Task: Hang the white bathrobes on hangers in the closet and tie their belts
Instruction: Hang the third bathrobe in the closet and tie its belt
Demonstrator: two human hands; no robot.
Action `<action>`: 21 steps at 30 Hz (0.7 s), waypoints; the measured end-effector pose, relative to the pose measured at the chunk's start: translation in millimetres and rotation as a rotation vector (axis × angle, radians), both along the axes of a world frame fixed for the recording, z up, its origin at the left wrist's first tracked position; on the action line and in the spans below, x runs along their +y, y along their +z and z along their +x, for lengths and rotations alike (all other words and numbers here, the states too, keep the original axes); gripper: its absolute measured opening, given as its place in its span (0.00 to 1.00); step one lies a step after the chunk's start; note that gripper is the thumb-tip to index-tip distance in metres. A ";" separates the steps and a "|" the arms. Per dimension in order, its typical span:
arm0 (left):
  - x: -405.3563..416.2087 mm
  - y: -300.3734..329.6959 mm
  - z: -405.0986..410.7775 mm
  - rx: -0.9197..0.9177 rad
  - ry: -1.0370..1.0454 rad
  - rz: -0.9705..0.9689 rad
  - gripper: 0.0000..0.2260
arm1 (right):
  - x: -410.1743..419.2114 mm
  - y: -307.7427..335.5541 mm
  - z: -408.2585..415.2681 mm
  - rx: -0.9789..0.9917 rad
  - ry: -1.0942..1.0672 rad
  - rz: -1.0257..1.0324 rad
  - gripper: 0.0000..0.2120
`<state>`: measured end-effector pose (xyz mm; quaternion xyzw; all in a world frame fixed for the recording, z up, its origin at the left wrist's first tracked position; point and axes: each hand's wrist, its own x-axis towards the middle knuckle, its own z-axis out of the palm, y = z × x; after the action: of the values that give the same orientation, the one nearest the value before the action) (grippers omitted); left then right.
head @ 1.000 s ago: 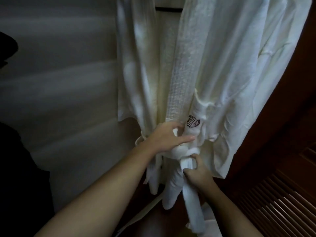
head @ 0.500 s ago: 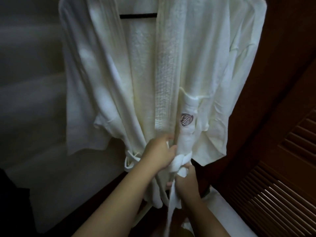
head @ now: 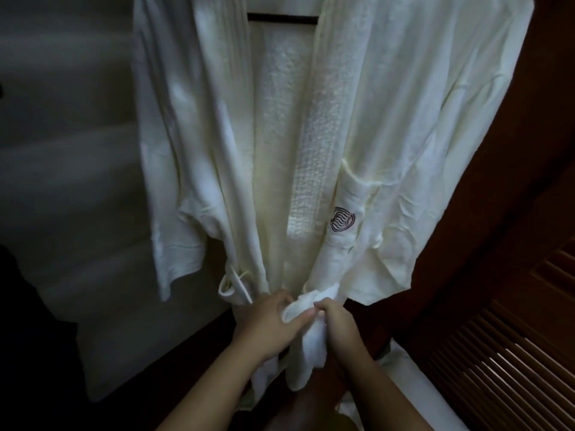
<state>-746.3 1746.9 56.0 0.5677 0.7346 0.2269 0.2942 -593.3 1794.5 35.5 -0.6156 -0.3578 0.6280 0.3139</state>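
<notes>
Head view: left hand (head: 273, 325) and right hand (head: 337, 321) both pinch the belt (head: 314, 303) at 6 o'clock on the bathrobe (head: 389, 126) — knot-tying underway; next, cinch it snug.

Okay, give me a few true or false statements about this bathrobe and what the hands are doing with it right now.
1. The bathrobe hangs on a hanger. True.
2. Both the left hand and right hand grip the belt. True.
3. The logo is bright green. False: it is dark.
4. The right hand holds the hanger. False: it grips the belt at the robe's waist.
5. A slatted door is at right. True.
</notes>
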 end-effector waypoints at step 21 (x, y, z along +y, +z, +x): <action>45.9 83.6 -143.8 0.423 -0.289 0.130 0.19 | -2.1 -17.5 -4.4 -0.405 0.275 0.401 0.09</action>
<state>-890.1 1792.8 139.6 0.7192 0.6750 0.1054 0.1264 -597.7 1792.4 18.0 -0.6000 -0.6095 0.4463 0.2634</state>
